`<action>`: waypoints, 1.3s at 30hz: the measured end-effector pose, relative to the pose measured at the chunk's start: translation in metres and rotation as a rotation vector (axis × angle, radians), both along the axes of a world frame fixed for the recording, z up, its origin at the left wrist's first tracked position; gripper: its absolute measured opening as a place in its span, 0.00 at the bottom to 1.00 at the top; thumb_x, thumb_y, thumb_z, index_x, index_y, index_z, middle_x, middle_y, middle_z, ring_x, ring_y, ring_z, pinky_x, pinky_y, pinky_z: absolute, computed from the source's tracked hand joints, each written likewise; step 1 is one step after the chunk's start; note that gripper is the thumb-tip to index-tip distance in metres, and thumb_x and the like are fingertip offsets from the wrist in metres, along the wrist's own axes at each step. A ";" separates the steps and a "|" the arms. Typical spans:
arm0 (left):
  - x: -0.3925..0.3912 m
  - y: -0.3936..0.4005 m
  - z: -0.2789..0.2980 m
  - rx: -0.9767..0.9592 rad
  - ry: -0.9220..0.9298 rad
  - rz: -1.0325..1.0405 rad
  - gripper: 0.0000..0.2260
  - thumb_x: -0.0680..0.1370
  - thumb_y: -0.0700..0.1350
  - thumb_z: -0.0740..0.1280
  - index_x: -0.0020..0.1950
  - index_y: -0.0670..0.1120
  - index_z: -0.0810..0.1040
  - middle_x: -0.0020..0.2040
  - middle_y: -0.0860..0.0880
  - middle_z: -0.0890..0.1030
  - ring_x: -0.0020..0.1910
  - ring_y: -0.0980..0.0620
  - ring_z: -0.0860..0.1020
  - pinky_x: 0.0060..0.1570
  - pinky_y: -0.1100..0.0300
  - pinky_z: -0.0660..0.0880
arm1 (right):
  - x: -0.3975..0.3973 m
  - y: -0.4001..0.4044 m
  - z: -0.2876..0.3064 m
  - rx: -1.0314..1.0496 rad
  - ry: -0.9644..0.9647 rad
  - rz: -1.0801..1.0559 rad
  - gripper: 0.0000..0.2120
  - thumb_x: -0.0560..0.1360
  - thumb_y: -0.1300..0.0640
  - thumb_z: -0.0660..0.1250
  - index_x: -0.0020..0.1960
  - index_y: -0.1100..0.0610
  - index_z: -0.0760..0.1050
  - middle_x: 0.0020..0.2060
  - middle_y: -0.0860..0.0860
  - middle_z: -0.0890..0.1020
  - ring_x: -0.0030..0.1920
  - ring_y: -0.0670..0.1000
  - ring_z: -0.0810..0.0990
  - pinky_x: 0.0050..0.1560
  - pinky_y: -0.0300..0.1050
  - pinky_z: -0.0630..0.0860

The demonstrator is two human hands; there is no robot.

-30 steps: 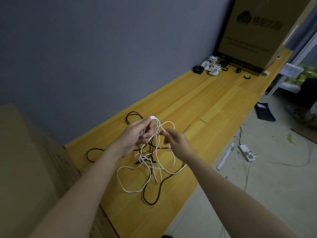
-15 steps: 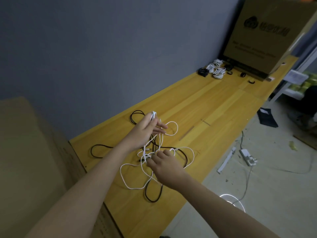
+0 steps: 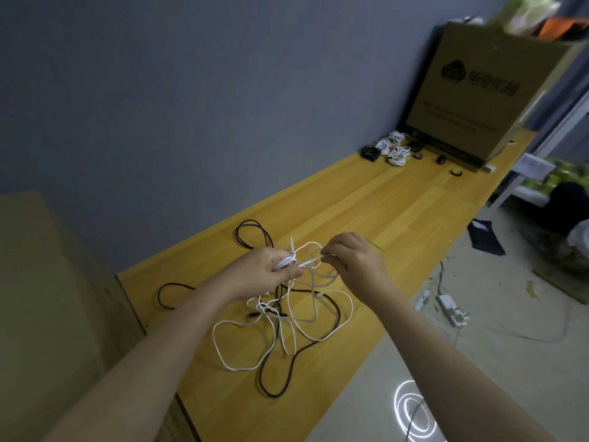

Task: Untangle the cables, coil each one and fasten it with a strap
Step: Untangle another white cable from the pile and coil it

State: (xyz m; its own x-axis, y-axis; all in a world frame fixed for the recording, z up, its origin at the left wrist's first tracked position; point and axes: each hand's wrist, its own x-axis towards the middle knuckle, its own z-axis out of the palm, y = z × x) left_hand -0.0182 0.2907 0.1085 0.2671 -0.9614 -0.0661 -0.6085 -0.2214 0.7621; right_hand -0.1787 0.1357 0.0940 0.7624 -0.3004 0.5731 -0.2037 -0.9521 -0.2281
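The white cable [image 3: 288, 330] sprawls in loose loops on the yellow wooden tabletop [image 3: 366, 212], nearest me, laced through a black cable [image 3: 271, 374] whose bends run under and over it. I judge both light and limp: thin cords that slide on the smooth wood but snag wherever they cross, so a hard tug would likely tighten the knot. Above the heap my left hand [image 3: 267, 271] grips a small gathered bundle of white turns, fingers curled round it, and my right hand [image 3: 353, 258] pinches one white strand just beside that bundle, drawn taut between the two. I reckon the best hold is close to the bundle, feeding slack a short length at a time and lifting white clear of black. Far down the table, coiled white cables [image 3: 393, 148] and a black coil [image 3: 369, 152] lie by a cardboard box [image 3: 484, 90], with black straps [image 3: 441, 160] near them
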 end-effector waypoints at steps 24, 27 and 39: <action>0.028 0.002 -0.006 -0.196 -0.186 0.544 0.17 0.83 0.54 0.53 0.43 0.44 0.71 0.36 0.46 0.75 0.35 0.43 0.73 0.33 0.50 0.67 | 0.001 -0.008 -0.026 0.758 0.275 -0.263 0.22 0.77 0.52 0.68 0.70 0.52 0.69 0.63 0.51 0.76 0.66 0.52 0.72 0.59 0.43 0.70; 0.023 0.000 -0.004 -0.163 -0.130 0.468 0.17 0.82 0.55 0.54 0.45 0.43 0.71 0.43 0.40 0.79 0.41 0.41 0.77 0.41 0.46 0.72 | 0.027 0.016 -0.009 0.743 0.266 -0.088 0.31 0.77 0.44 0.64 0.76 0.50 0.58 0.72 0.48 0.66 0.73 0.48 0.61 0.67 0.41 0.60; 0.019 0.005 -0.001 -0.267 0.033 0.476 0.11 0.80 0.60 0.54 0.44 0.56 0.67 0.37 0.57 0.68 0.35 0.61 0.69 0.40 0.58 0.66 | 0.007 0.027 -0.021 1.215 0.210 0.186 0.14 0.82 0.50 0.56 0.45 0.55 0.77 0.26 0.42 0.64 0.29 0.42 0.63 0.34 0.33 0.64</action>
